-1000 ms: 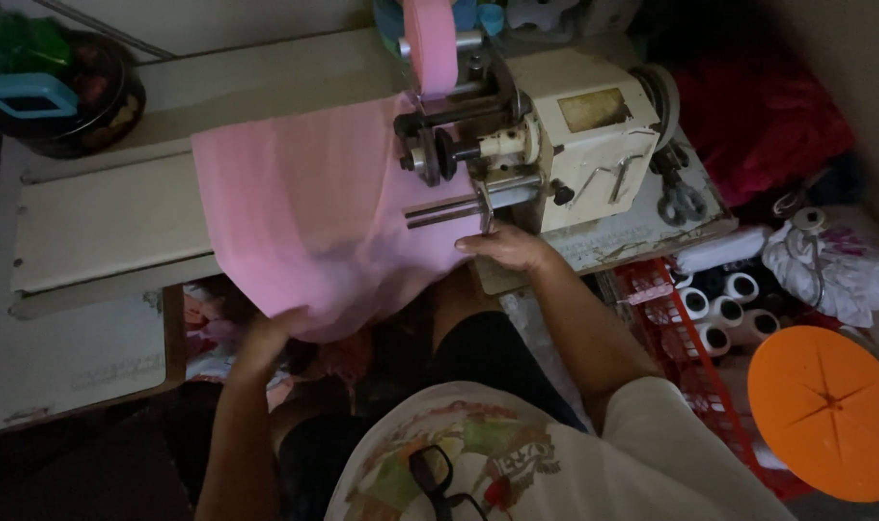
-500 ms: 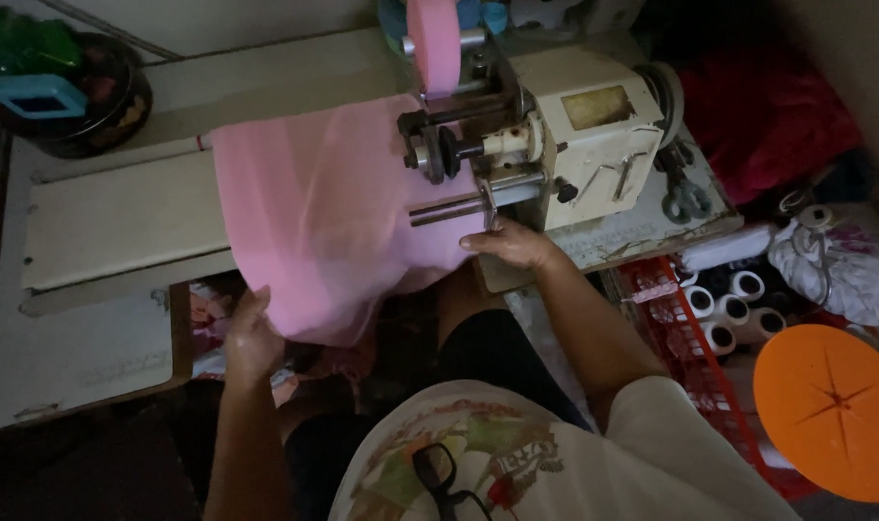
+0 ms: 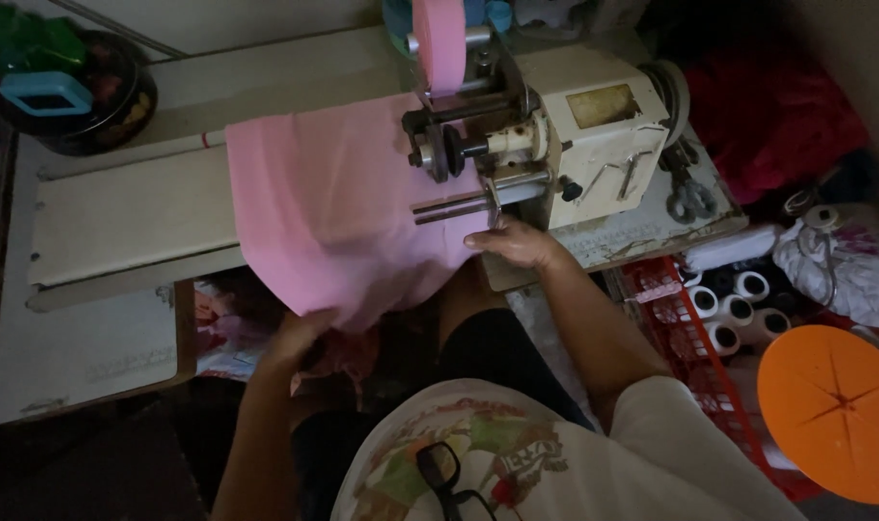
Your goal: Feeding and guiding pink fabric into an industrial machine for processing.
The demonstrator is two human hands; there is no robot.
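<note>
Soft cloth, worn metal

My pink cloth (image 3: 333, 212) looks matt and smooth; the cream machine (image 3: 594, 135) has dull, scuffed paint, bare metal rods (image 3: 459, 205), and the orange lid (image 3: 835, 410) is smooth plastic.

Home sewing workshop: machine (image 3: 555, 145), thread spools (image 3: 739, 309), cluttered table (image 3: 102, 338).

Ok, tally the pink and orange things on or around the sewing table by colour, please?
Pink: 2, the pink fabric sheet under both hands, left hand, right hand, and the pink ribbon roll on the cream sewing machine.
Orange: 1, the round orange plastic lid.
Total: 3.
</note>
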